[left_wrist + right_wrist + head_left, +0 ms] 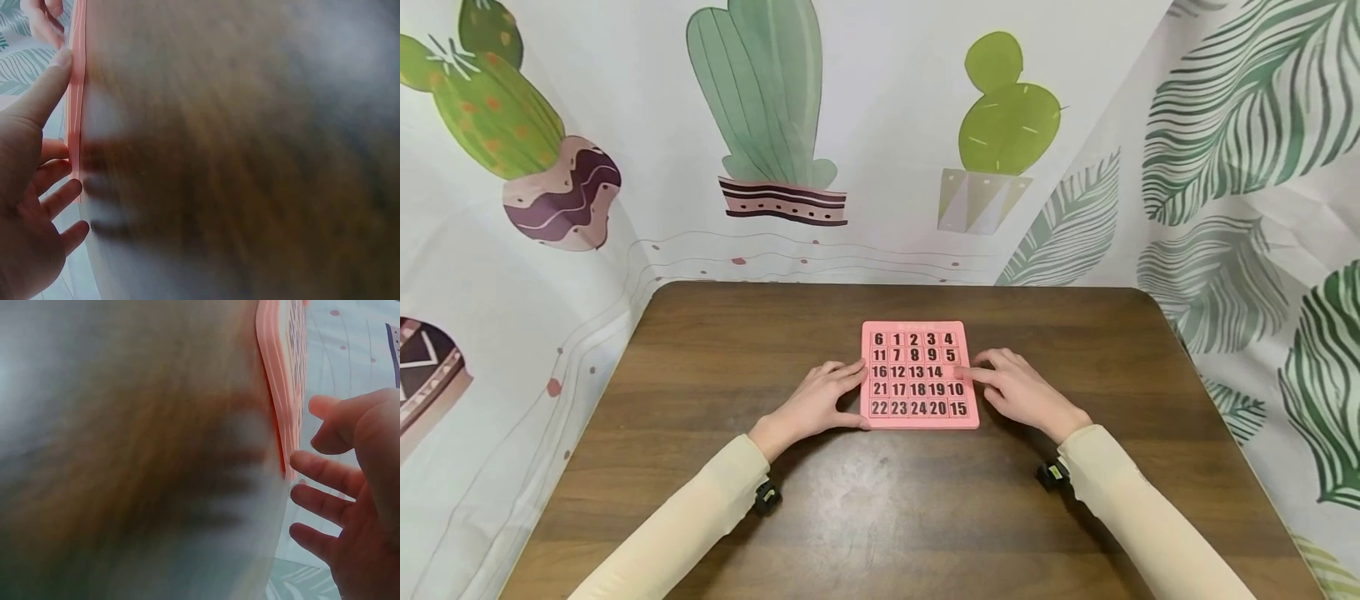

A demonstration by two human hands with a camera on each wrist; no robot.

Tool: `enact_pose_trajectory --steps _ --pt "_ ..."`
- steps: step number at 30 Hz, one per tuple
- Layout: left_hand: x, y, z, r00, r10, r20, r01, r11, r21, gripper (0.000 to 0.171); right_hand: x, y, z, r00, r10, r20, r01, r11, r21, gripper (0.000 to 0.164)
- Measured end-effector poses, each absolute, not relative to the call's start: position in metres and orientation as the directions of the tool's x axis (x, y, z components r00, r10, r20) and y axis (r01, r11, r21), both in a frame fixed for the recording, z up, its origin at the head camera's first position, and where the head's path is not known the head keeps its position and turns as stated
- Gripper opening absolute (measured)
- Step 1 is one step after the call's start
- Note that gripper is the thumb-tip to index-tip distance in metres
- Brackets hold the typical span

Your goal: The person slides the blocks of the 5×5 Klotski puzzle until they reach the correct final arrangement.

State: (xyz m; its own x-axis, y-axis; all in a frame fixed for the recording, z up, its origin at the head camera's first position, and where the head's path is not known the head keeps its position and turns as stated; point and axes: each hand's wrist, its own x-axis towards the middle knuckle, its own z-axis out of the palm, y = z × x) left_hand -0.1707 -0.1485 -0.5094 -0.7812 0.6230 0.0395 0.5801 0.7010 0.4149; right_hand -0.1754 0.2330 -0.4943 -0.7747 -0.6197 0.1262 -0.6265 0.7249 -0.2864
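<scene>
A pink number slide puzzle (917, 381) lies flat on the table, its black-numbered tiles facing up. At its left side, my left hand (816, 400) touches the edge with fingertips, the thumb at the near left corner. The left wrist view shows that hand's thumb and fingers (60, 199) along the pink side. My right hand (1026, 392) stretches its index finger over the right border to the numberless spot at the end of the middle row, right of tile 14 (934, 372). In the right wrist view the other fingers (325, 473) spread loosely beside the puzzle's edge.
The brown wooden table (865, 517) extends around the puzzle on all sides. Behind it hangs a white cloth (887, 108) printed with cacti and leaves. A small black device (767, 497) sits at the left wrist, another black device (1052, 475) at the right.
</scene>
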Motion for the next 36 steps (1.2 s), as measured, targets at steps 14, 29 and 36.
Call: enact_pose_trajectory --steps 14,29,36 --pt "-0.170 -0.147 -0.511 -0.791 0.612 0.008 0.556 0.713 0.428 0.095 -0.155 0.243 -0.496 -0.735 -0.671 0.093 -0.670 0.700 -0.247 0.053" --pt "-0.169 -0.148 -0.509 -0.791 0.612 0.003 0.554 0.714 0.428 0.095 -0.163 0.240 -0.498 -0.746 -0.655 0.121 -0.662 0.708 -0.247 0.054" --pt "-0.169 -0.147 -0.508 -0.792 0.611 -0.006 0.548 0.715 0.434 0.096 -0.170 0.238 -0.500 -0.755 -0.644 0.126 -0.653 0.720 -0.236 0.052"
